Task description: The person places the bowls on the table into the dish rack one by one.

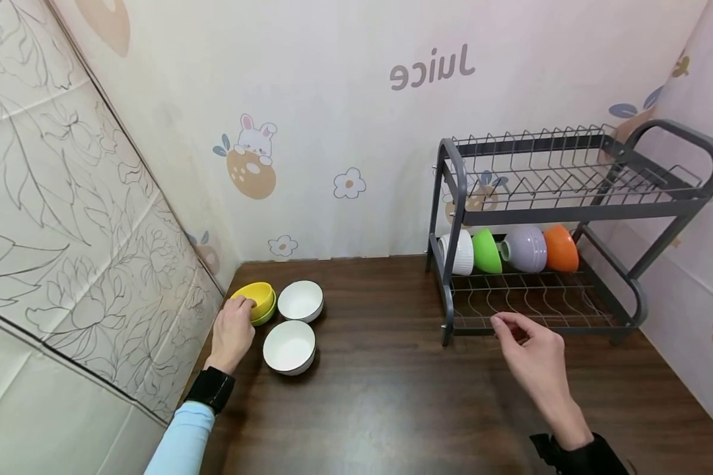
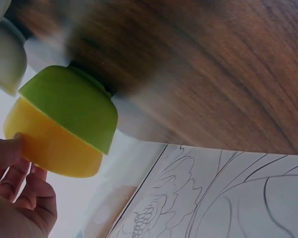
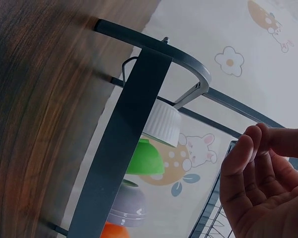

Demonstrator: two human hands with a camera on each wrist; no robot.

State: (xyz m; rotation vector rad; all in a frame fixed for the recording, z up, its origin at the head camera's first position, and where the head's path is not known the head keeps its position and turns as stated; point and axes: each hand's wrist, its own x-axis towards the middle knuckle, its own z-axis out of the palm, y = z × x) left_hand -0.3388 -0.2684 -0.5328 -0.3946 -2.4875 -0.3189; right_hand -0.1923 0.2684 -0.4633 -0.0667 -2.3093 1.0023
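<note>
At the left, my left hand (image 1: 234,332) pinches the rim of a yellow bowl (image 1: 253,294). The yellow bowl sits in a green bowl (image 2: 72,101), which rests on the table. Two white bowls (image 1: 300,301) (image 1: 289,347) stand just right of this pair, open side up. My right hand (image 1: 535,353) hovers before the dish rack (image 1: 541,330), its fingers loosely curled, thumb near the fingertips, holding nothing. On the rack's lower tier, a white ribbed bowl (image 1: 463,253), a bright green bowl (image 1: 487,251), a lavender bowl (image 1: 525,249) and an orange bowl (image 1: 561,249) lie on their sides in a row.
The dark wooden table (image 1: 368,409) runs between the bowls and the rack. The rack's upper wire tier (image 1: 570,178) overhangs the lower one. A patterned wall (image 1: 344,132) rises behind, and a flower-lined panel (image 1: 95,218) borders the left side.
</note>
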